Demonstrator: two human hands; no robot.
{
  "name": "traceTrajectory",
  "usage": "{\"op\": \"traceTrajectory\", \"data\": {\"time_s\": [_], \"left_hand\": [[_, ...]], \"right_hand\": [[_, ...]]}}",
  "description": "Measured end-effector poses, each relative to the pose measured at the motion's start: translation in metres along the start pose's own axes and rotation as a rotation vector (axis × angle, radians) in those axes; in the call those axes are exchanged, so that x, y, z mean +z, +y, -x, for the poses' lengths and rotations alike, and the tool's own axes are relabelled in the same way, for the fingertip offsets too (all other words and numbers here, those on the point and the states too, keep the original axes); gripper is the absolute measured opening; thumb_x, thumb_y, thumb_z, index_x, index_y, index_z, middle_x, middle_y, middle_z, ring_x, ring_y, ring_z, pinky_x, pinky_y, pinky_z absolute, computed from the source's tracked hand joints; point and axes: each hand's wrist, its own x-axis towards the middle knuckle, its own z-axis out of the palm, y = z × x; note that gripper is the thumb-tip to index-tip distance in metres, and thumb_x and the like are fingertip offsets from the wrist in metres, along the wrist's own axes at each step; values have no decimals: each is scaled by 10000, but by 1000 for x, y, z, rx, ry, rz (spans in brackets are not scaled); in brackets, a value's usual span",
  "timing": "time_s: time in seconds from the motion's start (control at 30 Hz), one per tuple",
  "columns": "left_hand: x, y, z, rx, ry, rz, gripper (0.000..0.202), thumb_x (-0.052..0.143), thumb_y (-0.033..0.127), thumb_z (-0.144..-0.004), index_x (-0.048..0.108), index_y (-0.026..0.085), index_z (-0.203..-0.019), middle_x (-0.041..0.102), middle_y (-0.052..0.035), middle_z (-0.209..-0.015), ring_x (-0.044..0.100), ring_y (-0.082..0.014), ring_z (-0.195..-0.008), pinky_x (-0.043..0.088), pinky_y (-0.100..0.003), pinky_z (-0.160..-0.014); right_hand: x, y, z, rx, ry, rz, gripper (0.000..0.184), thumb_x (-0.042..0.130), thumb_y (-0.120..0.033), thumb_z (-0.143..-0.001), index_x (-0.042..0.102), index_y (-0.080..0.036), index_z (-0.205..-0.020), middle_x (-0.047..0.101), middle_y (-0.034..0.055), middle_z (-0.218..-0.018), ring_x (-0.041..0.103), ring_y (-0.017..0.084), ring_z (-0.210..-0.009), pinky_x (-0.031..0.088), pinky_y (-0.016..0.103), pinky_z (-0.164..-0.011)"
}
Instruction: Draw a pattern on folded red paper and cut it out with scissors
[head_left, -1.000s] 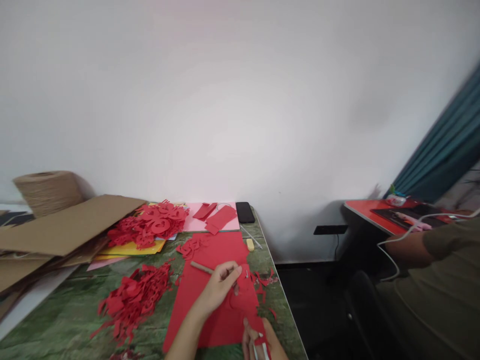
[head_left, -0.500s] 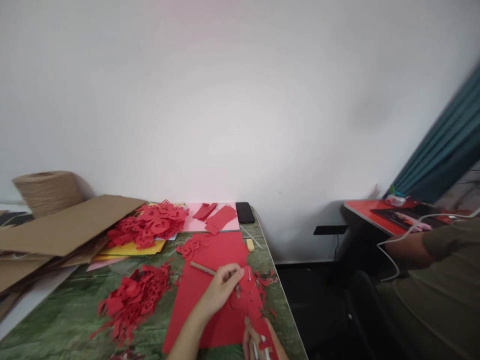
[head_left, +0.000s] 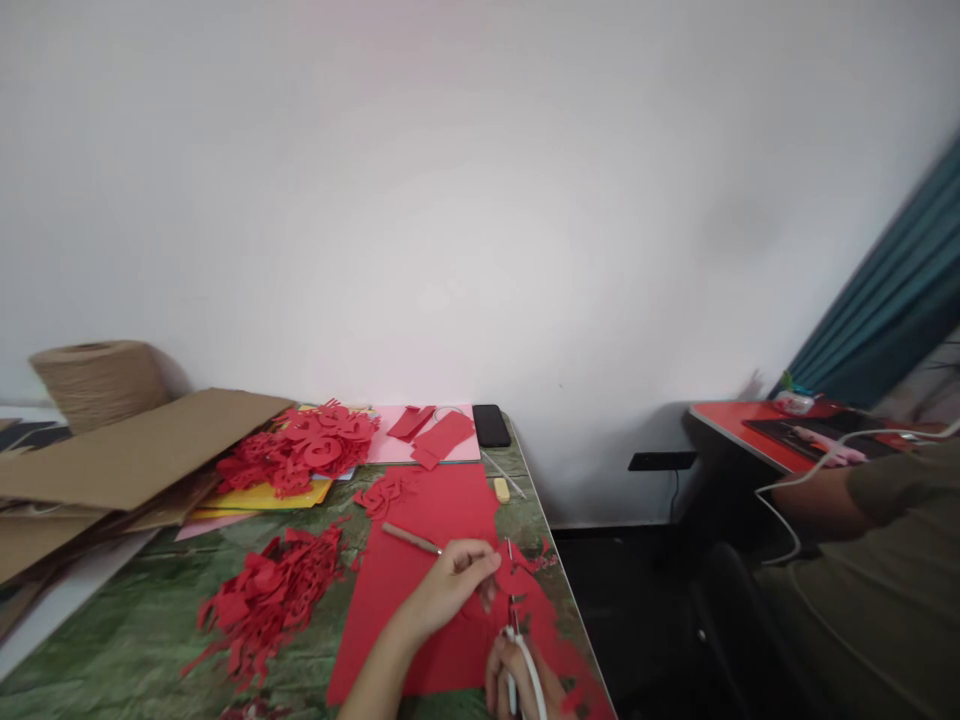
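Observation:
My left hand is closed on a small piece of red paper, pinching its left side above the table's right edge. In my right hand, lower down, is a pair of scissors with white handles. Its blades point up at the lower edge of the held paper. A blurred red paper strip hangs beside the scissors on the right. Under both hands lies a large red sheet. A slim brown-handled tool rests on that sheet, its far end beside my left fingers.
Heaps of red cut paper lie to the left, another pile behind. Brown cardboard and a twine spool stand far left. A phone and an eraser lie near the right edge. A person's arm is at right.
The scissors have come up to the held paper, with their blades now showing against it. My left hand has shifted slightly right and down. The red strip has swung out to the right.

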Motion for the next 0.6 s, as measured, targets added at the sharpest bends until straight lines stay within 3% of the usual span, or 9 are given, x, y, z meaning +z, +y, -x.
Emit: {"op": "traceTrajectory", "data": {"time_s": [0.1, 0.2, 0.43, 0.6], "left_hand": [[2, 1, 1, -20, -95, 6, 392, 509, 522, -732, 532, 166, -570, 540, 26, -506, 501, -111, -469, 375, -227, -515], [2, 1, 1, -12, -97, -8, 395, 501, 512, -742, 547, 161, -567, 541, 23, -502, 497, -111, -473, 375, -229, -521], [2, 0, -1, 50, 77, 115, 328, 505, 482, -751, 503, 183, -618, 523, 39, -531, 501, -119, -492, 392, -233, -512], [2, 0, -4, 87, 121, 99, 279, 582, 440, -712, 500, 184, -639, 494, 56, -493, 467, -96, -440, 385, -208, -474]], "right_hand": [[4, -10, 9, -71, 43, 22, 588, 443, -771, -579, 487, -190, -497, 386, -51, -335, 351, 73, -316, 270, 203, -369], [7, -16, 13, -122, 69, 77, 606, 399, -782, -596, 461, -189, -489, 372, -52, -341, 336, 68, -318, 259, 204, -373], [8, -15, 13, -140, 62, 110, 610, 367, -787, -609, 445, -194, -485, 362, -54, -342, 312, 65, -316, 240, 209, -376], [6, -15, 12, -141, 54, 124, 610, 373, -788, -603, 443, -190, -509, 391, -49, -361, 329, 66, -328, 249, 207, -389]]}}
